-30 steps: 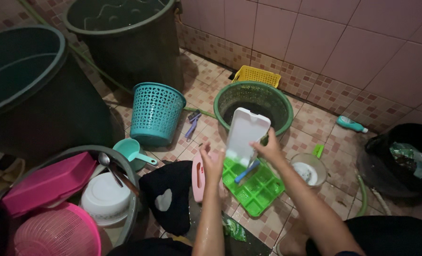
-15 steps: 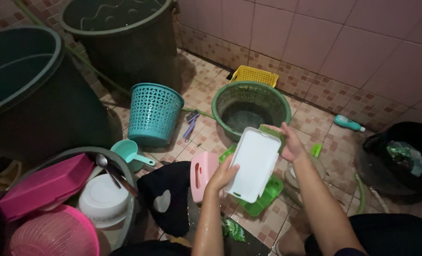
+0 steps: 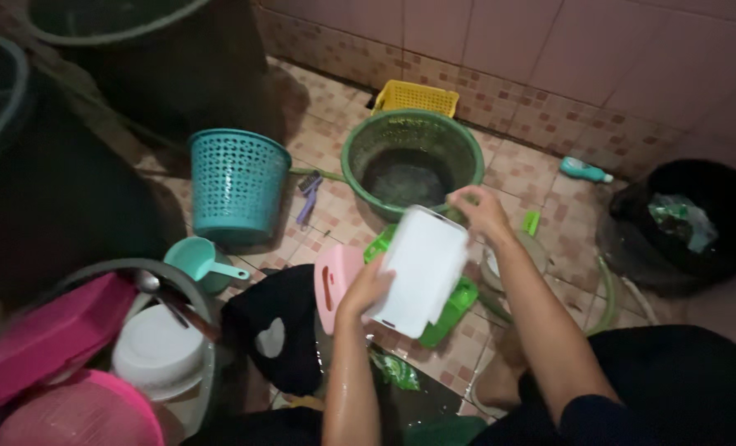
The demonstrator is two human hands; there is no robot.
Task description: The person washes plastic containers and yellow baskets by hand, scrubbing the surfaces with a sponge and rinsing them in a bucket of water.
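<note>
A white rectangular plastic tray (image 3: 419,268) is held between both my hands above the wet tiled floor. My left hand (image 3: 366,291) grips its lower left edge. My right hand (image 3: 478,211) holds its upper right corner. Under the tray lies a green gridded tray (image 3: 453,301), partly hidden. A pink cutting board (image 3: 332,283) lies just left of my left hand. A green basin (image 3: 410,161) with dark water stands beyond the white tray.
A teal perforated basket (image 3: 232,183), a yellow basket (image 3: 415,98) by the wall, a teal dipper (image 3: 199,260), a dark cloth (image 3: 279,325). A basin at left holds a pink container (image 3: 46,339), a white bowl (image 3: 156,351), a pink colander (image 3: 79,417). Dark barrels (image 3: 145,49) stand behind; a black bin (image 3: 682,227) at right.
The white tray went from upright over the green basin to tilted flat and lower, above the green tray. My left hand took hold of its edge. The camera view shifted right and down.
</note>
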